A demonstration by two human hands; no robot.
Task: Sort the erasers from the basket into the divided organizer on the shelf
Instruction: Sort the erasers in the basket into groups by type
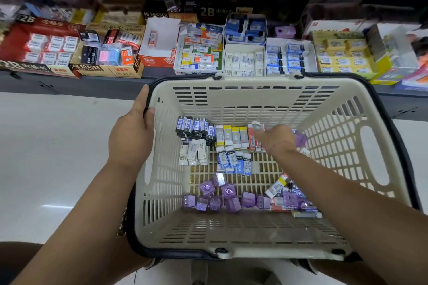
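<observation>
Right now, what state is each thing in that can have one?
basket, upright, bottom partly covered.
left grip, holds the basket's far-left rim.
right grip, inside the basket over the orange erasers, blurred; hold unclear.
purple erasers, loose at the near end.
white box, open, nearly empty.

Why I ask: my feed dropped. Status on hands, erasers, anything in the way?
Left hand holds basket rim. Right hand inside, over orange erasers, grip unclear. Nothing blocking the hand.
</observation>
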